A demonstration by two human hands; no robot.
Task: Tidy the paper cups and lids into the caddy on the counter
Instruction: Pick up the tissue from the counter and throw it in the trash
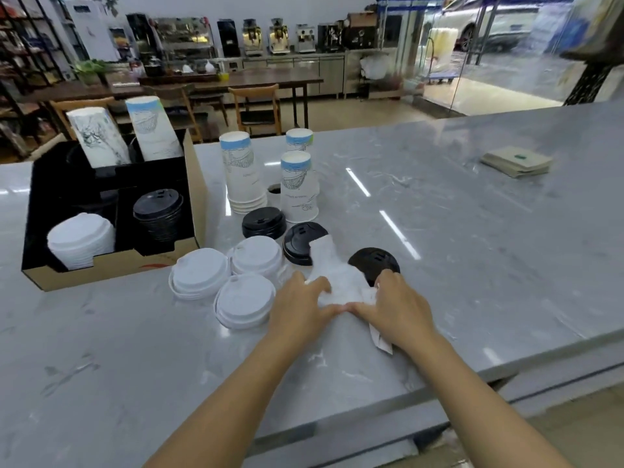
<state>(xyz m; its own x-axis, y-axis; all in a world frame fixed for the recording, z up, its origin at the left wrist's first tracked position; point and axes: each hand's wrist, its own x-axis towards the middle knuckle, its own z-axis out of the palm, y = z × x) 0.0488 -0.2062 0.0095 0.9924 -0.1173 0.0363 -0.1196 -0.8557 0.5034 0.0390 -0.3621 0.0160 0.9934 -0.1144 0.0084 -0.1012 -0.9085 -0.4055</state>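
Note:
A cardboard caddy (111,268) with a black lining stands at the left of the counter. It holds two cup stacks (128,133), white lids (81,239) and black lids (158,212). Beside it stand more paper cup stacks (239,173), three piles of white lids (236,282) and three groups of black lids (264,222). My left hand (297,307) and my right hand (398,309) both grip a crumpled white paper wrapper (337,278) lying on the counter between the lids.
The grey marble counter (472,248) runs far to the right, with a stack of brown paper napkins (516,162) near its back edge. Behind the counter are wooden chairs, a long table and coffee machines.

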